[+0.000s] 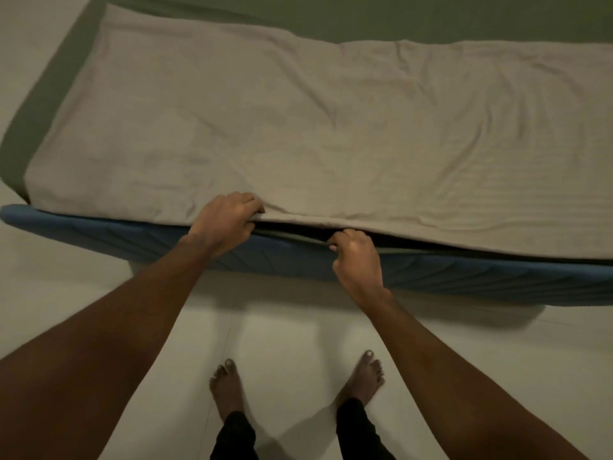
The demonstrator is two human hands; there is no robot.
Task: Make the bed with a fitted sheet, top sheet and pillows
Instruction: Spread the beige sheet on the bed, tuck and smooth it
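A beige top sheet lies folded and wrinkled across the near half of the bed. Under it shows a green fitted sheet, visible at the far side and the left end. My left hand grips the near edge of the beige sheet and lifts it a little. My right hand pinches a thin edge of cloth in the dark gap just below the lifted sheet; whether it is the green sheet's edge I cannot tell. The blue side of the mattress runs below both hands.
Pale floor lies in front of the bed and to its left. My two bare feet stand on it close to the mattress. The bed's left end is near the frame's left edge.
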